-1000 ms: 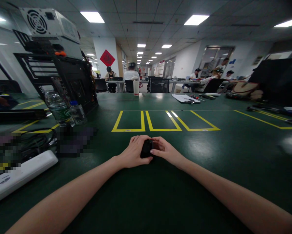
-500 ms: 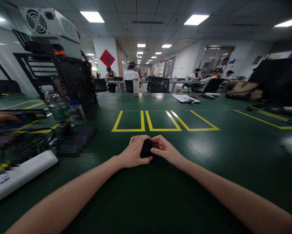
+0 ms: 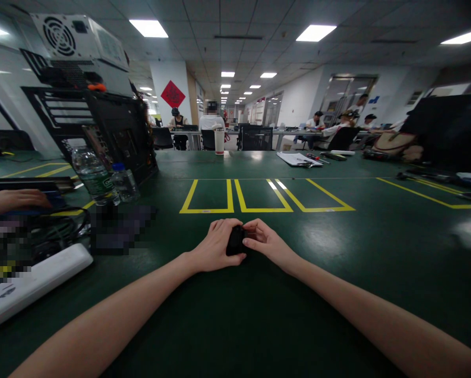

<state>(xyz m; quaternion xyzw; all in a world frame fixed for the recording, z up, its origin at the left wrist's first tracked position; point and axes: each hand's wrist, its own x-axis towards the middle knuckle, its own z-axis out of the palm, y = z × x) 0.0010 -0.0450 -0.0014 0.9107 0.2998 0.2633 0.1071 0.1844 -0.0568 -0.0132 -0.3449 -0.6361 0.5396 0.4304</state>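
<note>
Between my two hands is a small black rounded object (image 3: 236, 240), at or just above the green table (image 3: 239, 315); its kind is too dark to make out. My left hand (image 3: 217, 244) wraps its left side, fingers over the far edge and thumb along the near edge. From the right, my right hand (image 3: 264, 241) pinches the object's right edge with thumb and fingertips. Part of the object is covered by my fingers. Just beyond the hands, yellow tape outlines (image 3: 207, 211) mark the tabletop.
At left stand an open computer case (image 3: 121, 131) with a power supply (image 3: 77, 39) on top, water bottles (image 3: 93, 176), and a white power strip (image 3: 42, 286). A co-worker's hand (image 3: 18, 200) is at the left edge. Farther back are a cup (image 3: 219, 142) and a clipboard (image 3: 298, 159).
My hands and the black object look almost unmoved. At the left edge, the co-worker's hand has shifted a little to the right.
</note>
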